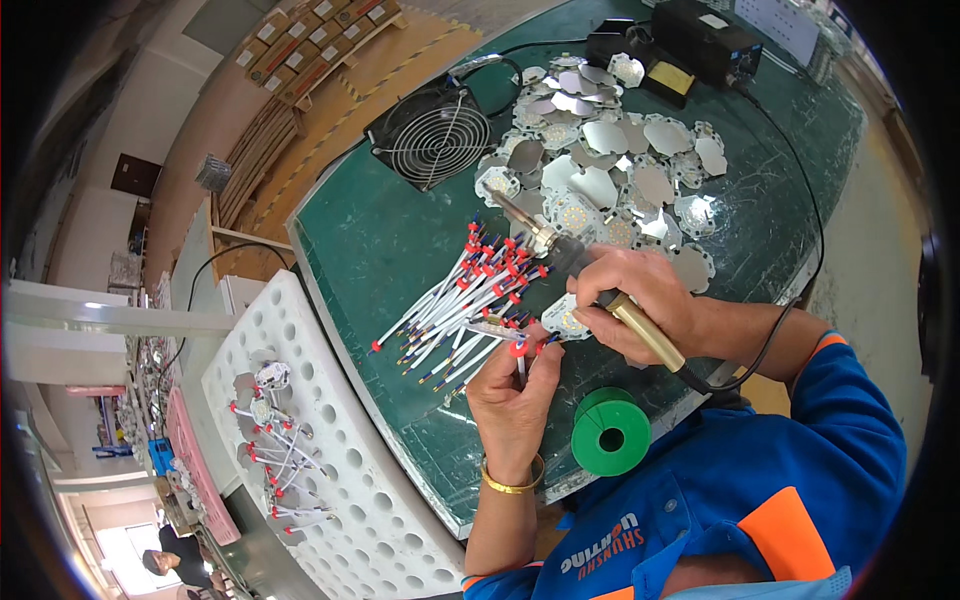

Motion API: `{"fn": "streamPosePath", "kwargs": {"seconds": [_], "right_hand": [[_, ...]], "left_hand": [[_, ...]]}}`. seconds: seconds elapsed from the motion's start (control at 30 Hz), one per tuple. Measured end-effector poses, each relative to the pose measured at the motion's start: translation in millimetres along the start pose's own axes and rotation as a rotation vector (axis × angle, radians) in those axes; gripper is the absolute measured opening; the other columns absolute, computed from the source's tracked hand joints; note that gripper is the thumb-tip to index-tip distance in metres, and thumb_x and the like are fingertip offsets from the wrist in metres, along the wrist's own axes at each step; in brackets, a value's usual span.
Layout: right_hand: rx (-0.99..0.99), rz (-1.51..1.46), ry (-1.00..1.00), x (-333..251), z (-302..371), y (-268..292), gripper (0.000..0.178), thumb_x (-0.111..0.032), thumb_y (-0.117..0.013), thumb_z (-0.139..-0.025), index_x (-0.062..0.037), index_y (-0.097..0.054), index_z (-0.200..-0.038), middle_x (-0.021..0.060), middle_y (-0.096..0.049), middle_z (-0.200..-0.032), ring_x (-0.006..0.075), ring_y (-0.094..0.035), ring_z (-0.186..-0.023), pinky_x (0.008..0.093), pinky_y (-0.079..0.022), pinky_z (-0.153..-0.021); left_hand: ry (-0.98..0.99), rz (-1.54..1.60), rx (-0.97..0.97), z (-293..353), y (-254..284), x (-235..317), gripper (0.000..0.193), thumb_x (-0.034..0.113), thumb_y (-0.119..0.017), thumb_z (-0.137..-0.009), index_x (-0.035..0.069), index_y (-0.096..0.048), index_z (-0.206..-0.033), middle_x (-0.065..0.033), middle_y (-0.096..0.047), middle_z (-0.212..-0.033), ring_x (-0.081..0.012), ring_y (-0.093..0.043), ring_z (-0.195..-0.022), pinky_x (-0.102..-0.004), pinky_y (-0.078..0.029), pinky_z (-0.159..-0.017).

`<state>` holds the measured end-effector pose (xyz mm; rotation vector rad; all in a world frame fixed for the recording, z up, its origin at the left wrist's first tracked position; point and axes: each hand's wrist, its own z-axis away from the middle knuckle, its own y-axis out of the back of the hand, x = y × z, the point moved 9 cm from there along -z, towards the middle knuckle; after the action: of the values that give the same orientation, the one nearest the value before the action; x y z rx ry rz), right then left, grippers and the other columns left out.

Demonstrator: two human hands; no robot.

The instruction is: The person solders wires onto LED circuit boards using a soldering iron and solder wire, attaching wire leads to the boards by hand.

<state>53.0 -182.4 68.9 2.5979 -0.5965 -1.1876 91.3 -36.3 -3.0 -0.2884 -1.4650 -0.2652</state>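
My right hand (645, 300) is closed round a soldering iron (640, 332) with a gold-coloured handle. Its metal tip points up and left, over the loose boards. Right beside its fingertips is a small white LED board (563, 318), touched by them. Below it my left hand (512, 405) pinches a short white cable (521, 372) with a red grommet, close to that board's edge. Whether the cable's wires touch the board I cannot tell. A bundle of similar white cables (460, 300) with red grommets and blue ends lies just beyond my left hand.
Many round LED boards (600, 190) are heaped at the back. A fan (430, 137), a black soldering station (705, 45) and a yellow sponge (670, 78) stand around them. A green solder spool (590, 450) is near me. At left, a white perforated foam tray (350, 470) holds wired boards.
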Motion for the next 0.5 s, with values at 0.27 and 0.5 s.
{"fn": "streamPosePath", "kwargs": {"seconds": [0.27, 0.5], "right_hand": [[-0.008, -0.006, -0.009, -2.7, -0.9, 0.7, 0.030, 0.005, -0.065, -0.068, -0.0055, -0.048, -0.091, 0.0090, -0.056, -0.081, 0.0288, -0.057, -0.070, 0.0352, -0.045, -0.060], [-0.016, -0.043, -0.023, -2.1, -0.2, 0.4, 0.029, 0.003, -0.066, -0.069, -0.0053, -0.048, -0.090, 0.0090, -0.056, -0.082, 0.0284, -0.056, -0.070, 0.0342, -0.045, -0.060]], "left_hand": [[-0.081, -0.034, 0.000, 0.4, 1.6, 0.9, 0.012, 0.000, -0.067, -0.077, 0.000, -0.066, -0.089, 0.0056, -0.056, -0.074, 0.0004, -0.039, -0.059, -0.0155, -0.030, -0.049], [-0.029, -0.037, -0.040, 2.1, 0.4, -0.3, 0.013, -0.001, -0.067, -0.077, 0.002, -0.066, -0.089, 0.0046, -0.057, -0.076, 0.0006, -0.040, -0.058, -0.0154, -0.030, -0.049]]}}
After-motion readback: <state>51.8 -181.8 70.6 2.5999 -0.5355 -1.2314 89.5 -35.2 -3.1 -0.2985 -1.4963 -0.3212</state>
